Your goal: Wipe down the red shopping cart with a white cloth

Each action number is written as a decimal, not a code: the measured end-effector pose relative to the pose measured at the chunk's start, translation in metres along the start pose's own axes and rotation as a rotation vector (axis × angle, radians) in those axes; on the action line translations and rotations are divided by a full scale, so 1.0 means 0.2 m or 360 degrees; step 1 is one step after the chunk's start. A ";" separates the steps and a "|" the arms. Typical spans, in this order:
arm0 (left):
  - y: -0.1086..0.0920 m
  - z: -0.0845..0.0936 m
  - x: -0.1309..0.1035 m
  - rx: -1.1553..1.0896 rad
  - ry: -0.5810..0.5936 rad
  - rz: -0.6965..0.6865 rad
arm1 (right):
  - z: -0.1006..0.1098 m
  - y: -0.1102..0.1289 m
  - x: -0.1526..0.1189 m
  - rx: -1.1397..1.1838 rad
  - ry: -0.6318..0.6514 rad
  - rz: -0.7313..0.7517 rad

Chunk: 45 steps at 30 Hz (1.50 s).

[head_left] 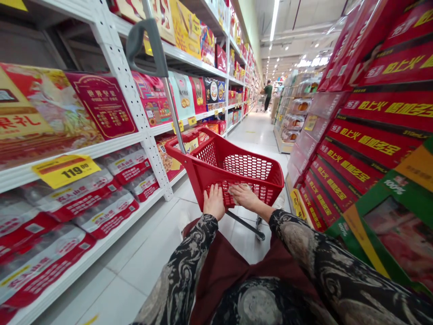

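A red plastic shopping basket cart (237,164) with perforated sides stands on the floor in front of me, its long metal pole and grey handle (158,49) rising at the left. My left hand (214,201) lies flat against the near side wall, fingers spread and holding nothing. Beside it, my right hand (244,196) presses a small pale cloth or tissue (233,189) against the same wall; its fingers partly cover the piece. The inside of the basket shows only in part. Small wheels (260,234) sit under its right end.
White shelves (118,81) with gift boxes and bottled packs (111,216) line the left. Stacked red drink cartons (365,149) and a green box (399,216) stand close on the right. Further down the tiled aisle (259,131), a person (268,95) stands near a cart.
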<state>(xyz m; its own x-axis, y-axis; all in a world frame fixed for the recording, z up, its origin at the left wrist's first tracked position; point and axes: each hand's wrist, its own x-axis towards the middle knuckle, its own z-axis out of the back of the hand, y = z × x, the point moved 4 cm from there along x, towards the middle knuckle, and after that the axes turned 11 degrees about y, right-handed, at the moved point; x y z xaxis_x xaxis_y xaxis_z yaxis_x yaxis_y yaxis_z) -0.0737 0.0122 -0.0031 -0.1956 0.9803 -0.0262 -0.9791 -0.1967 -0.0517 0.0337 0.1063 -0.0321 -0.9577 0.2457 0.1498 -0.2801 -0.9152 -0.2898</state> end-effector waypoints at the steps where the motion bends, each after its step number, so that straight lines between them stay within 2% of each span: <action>1: 0.02 0.00 0.01 -0.0003 -0.0010 0.0018 | 0.03 0.00 0.03 0.0000 -0.0025 0.0023; 5: 0.13 0.06 0.04 0.0010 -0.0075 0.0133 | 0.24 -0.02 0.22 0.0000 -0.0285 -0.0040; 8: 0.20 0.11 0.04 0.0017 -0.0096 0.0193 | 0.29 -0.03 0.33 0.0010 -0.0335 -0.0083; 10: 0.22 0.12 0.03 0.0013 -0.0102 0.0202 | 0.25 -0.02 0.33 0.0009 -0.0274 -0.0063; 15: 0.22 0.08 0.00 -0.0019 -0.0065 0.0161 | 0.03 0.07 0.21 0.0028 -0.0020 0.0003; 17: 0.23 0.07 0.00 -0.0038 -0.0052 0.0167 | 0.01 0.10 0.21 0.0034 0.0008 0.0038; 19: 0.26 0.08 0.01 -0.0050 -0.0059 0.0185 | 0.07 0.12 0.27 0.0040 -0.0075 0.0060; 23: 0.34 0.15 0.04 -0.0036 -0.0142 0.0245 | 0.28 0.10 0.49 0.0070 -0.0422 -0.0041; 26: 0.39 0.21 0.04 0.0003 -0.0206 0.0265 | 0.37 0.07 0.60 0.0057 -0.0454 -0.0079; 29: 0.40 0.23 0.03 0.0028 -0.0188 0.0248 | 0.33 0.08 0.60 0.0003 -0.0335 -0.0036; 34: 0.42 0.19 0.01 0.0011 -0.0173 0.0245 | 0.16 0.13 0.47 -0.0043 -0.0138 0.0045; 36: 0.44 0.19 0.01 0.0000 -0.0173 0.0261 | 0.16 0.13 0.47 -0.0019 -0.0134 0.0058; 38: 0.47 0.21 0.02 -0.0009 -0.0184 0.0286 | 0.21 0.14 0.52 0.0016 -0.0216 0.0058; 42: 0.53 0.28 0.03 -0.0007 -0.0255 0.0358 | 0.45 0.13 0.74 0.0088 -0.0472 -0.0014; 45: 0.55 0.32 0.02 0.0009 -0.0303 0.0376 | 0.57 0.13 0.89 0.0081 -0.0544 -0.0019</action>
<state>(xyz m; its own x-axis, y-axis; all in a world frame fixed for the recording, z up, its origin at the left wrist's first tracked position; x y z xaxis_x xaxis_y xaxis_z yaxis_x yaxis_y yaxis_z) -0.1856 -0.0049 0.0560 -0.4246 0.8928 0.1506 -0.9053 -0.4203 -0.0610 -0.1362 0.0901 0.0943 -0.8744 0.1428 0.4636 -0.2791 -0.9298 -0.2400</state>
